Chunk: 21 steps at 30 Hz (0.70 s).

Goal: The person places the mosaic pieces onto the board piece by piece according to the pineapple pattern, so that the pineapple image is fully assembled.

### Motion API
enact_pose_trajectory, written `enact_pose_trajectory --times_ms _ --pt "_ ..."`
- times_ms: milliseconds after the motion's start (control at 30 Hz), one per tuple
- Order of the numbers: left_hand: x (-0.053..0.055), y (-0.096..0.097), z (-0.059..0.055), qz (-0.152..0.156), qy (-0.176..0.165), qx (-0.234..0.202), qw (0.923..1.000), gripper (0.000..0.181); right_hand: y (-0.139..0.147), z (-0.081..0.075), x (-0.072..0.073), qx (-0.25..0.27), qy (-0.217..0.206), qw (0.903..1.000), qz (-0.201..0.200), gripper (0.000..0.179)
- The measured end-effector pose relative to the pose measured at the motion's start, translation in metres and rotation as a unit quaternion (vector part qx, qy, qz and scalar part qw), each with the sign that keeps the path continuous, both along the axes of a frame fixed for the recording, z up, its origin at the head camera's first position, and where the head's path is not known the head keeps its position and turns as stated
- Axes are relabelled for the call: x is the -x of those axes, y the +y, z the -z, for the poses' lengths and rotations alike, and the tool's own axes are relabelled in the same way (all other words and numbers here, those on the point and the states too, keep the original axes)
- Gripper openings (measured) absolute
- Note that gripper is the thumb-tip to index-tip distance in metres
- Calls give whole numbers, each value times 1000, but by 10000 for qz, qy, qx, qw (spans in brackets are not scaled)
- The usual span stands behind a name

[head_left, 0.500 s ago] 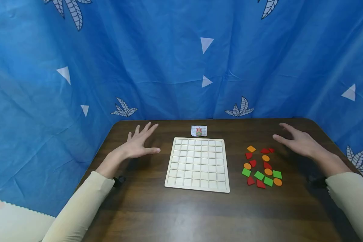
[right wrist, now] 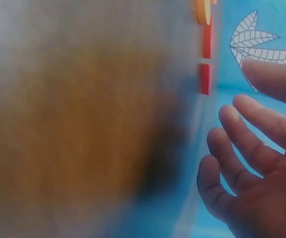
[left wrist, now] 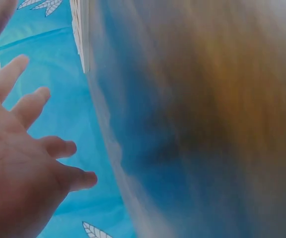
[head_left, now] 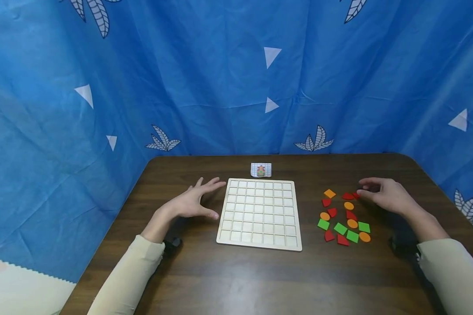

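Beside left hand [head_left: 189,203], grid board [head_left: 259,214], whole from head, edge-on from left wrist

We see the left hand [head_left: 191,204] spread, fingers pointing toward two o'clock, thumb apart; the right hand [head_left: 392,197] points toward ten o'clock, its fingers loosely bent.
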<state>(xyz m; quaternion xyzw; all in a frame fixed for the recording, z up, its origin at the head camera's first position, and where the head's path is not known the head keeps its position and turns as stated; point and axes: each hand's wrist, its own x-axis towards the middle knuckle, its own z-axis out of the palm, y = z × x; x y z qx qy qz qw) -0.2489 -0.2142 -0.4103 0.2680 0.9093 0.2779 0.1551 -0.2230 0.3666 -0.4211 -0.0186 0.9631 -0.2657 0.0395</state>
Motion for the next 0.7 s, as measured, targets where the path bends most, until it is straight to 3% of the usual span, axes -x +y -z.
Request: enact_pose_trajectory --times_ms 300,700 --pt "-1 6 9 110 -532 1 9985 87 -5 10 -1 -33 9 10000 -93 55" --pt "-4 9 19 378 -627 473 9962 84 -7 12 -1 -269 -99 9995 -126 39"
